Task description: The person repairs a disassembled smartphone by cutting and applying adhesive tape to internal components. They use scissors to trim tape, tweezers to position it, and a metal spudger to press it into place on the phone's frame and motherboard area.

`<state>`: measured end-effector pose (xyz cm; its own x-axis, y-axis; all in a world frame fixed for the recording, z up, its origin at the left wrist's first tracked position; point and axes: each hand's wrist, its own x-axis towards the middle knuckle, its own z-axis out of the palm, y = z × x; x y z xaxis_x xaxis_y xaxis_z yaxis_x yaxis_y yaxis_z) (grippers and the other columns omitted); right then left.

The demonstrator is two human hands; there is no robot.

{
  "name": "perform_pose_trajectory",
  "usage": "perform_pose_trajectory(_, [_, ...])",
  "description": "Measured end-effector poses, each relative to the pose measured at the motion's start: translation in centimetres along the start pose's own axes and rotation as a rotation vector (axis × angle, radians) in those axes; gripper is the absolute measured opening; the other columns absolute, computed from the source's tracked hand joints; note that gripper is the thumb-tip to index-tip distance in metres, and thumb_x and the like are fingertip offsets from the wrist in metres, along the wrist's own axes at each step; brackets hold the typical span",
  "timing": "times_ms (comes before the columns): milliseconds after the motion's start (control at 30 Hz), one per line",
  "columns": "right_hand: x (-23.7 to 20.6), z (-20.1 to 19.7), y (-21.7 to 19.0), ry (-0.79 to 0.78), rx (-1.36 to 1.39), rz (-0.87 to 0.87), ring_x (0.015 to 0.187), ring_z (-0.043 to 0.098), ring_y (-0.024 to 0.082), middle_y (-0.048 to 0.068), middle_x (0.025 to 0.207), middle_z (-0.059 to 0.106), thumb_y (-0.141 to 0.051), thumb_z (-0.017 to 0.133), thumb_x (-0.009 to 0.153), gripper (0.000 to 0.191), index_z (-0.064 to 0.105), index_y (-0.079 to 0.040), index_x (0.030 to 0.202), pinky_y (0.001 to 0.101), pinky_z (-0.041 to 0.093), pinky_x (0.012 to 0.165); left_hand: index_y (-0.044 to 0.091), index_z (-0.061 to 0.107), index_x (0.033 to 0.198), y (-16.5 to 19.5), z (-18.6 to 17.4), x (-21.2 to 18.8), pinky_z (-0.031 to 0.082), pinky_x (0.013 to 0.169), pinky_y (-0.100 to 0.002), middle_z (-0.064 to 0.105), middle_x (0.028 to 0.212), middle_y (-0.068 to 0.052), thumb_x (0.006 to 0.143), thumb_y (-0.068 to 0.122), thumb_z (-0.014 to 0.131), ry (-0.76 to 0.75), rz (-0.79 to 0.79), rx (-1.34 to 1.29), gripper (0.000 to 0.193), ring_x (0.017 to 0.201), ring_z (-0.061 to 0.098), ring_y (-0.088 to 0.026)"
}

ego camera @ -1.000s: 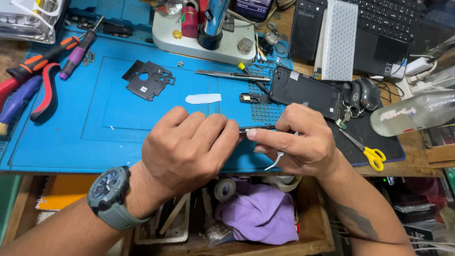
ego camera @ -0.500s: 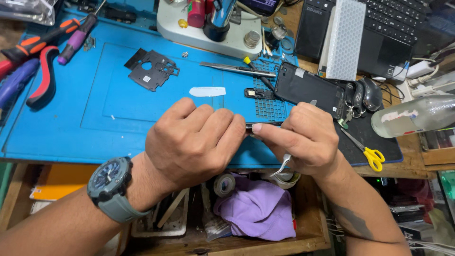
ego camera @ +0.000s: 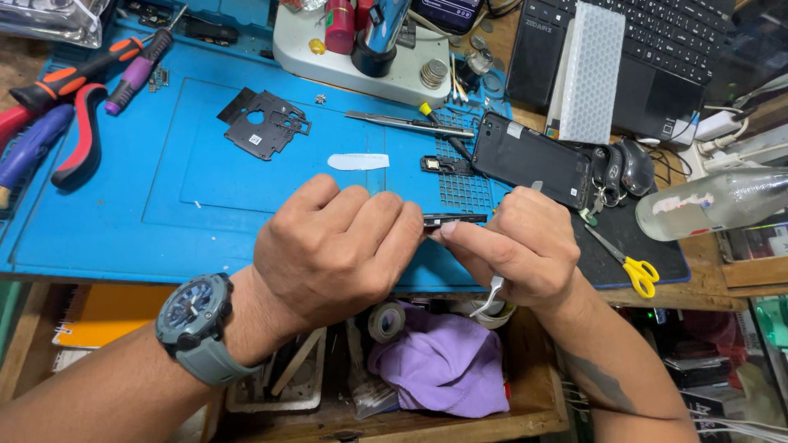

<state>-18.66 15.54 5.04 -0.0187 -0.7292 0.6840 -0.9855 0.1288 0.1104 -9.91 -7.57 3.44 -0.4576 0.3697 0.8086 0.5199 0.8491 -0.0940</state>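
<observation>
In the head view, both hands meet at the near edge of a blue work mat. The left hand is curled, with the knuckles up, and its fingertips pinch the left end of a small dark narrow part. The right hand grasps the right end of the same part between thumb and forefinger, so the part lies level between the two hands, just above the mat edge. The right hand also keeps metal tweezers tucked under its palm; their tips point down and near. On the left wrist there is a grey watch.

Far from the hands, on the mat, lie a black metal plate, a small white strip and a small black component. To the right of them rests a black phone body, with its open back up, partly on a dark pad. Yellow-handled scissors lie to the right of the right hand. A clear bottle lies on its side at the far right. At the far left are red-handled pliers and screwdrivers. In the open drawer under the mat there are a purple cloth and a roll of tape.
</observation>
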Motion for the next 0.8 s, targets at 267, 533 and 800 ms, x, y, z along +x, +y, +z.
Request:
perform_pose_trajectory(267, [0.33,-0.04,-0.03,-0.033,-0.028,-0.044,0.055,0.044,0.016,-0.002,0.064,0.045,0.0,0.085,0.084,0.028,0.072,-0.005,0.109,0.0351,0.032,0.052,0.008,0.064,0.086,0.05,0.0,0.02,0.035,0.059,-0.032,0.048,0.071,0.0,0.089,0.014,0.065,0.002,-0.006,0.003,0.007,0.062,0.051,-0.016])
perform_pose_trajectory(533, [0.15,-0.09,-0.19,-0.054,-0.084,-0.056,0.054,0.042,0.017,-0.001,0.063,0.041,0.0,0.083,0.084,0.027,0.071,-0.004,0.108,0.0361,0.031,0.051,0.009,0.061,0.083,-0.07,0.2,-0.3,0.036,0.059,-0.033,0.047,0.072,-0.001,0.09,0.014,0.065,0.017,0.01,0.0,0.01,0.063,0.052,-0.016])
perform_pose_trajectory(800, [0.21,-0.02,-0.4,-0.042,-0.086,-0.059,0.054,0.045,0.016,-0.001,0.065,0.044,0.001,0.081,0.083,0.026,0.073,-0.005,0.107,0.0349,0.032,0.051,0.008,0.063,0.085,0.0,-0.01,-0.19,0.036,0.059,-0.032,0.048,0.072,-0.001,0.089,0.015,0.065,0.02,0.006,0.003,0.008,0.064,0.052,-0.016])
